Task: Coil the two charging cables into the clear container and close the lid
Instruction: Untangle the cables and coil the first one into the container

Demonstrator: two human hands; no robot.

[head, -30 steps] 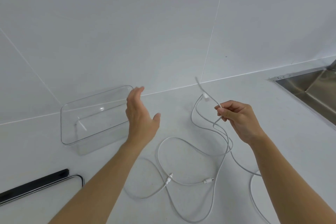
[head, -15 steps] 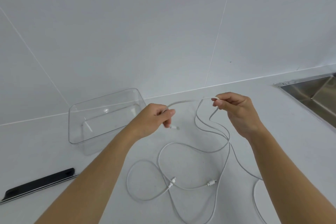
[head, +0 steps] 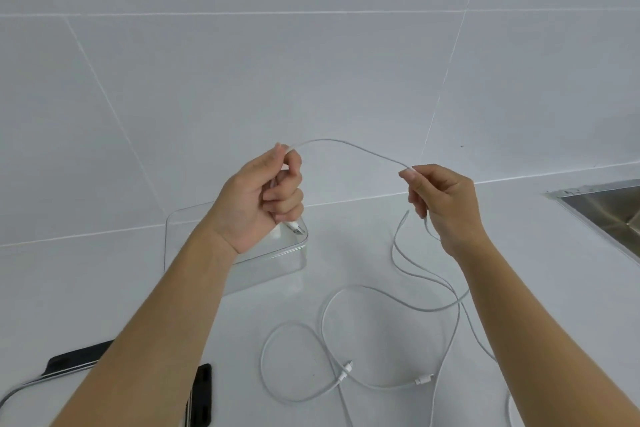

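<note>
A white charging cable [head: 349, 145] arcs in the air between both hands. My left hand [head: 263, 198] grips one end, and the USB plug [head: 296, 228] sticks out below its curled fingers, over the clear container [head: 298, 253]. My right hand [head: 440, 201] pinches the same cable further along, raised above the counter. From there the cable hangs down into loose loops on the counter, tangled with a second white cable [head: 294, 357]. Two small plugs [head: 346, 368] lie among the loops. The container stands open, partly hidden by my left forearm.
The container's lid [head: 201, 392], clear with black clips, lies on the counter at the lower left under my left arm. A steel sink [head: 609, 215] is set into the counter at the right edge. A white tiled wall rises behind.
Both hands have risen and moved apart, stretching the cable into an arc between them. My left hand went from open, to taking the plug end, to holding it firmly.
</note>
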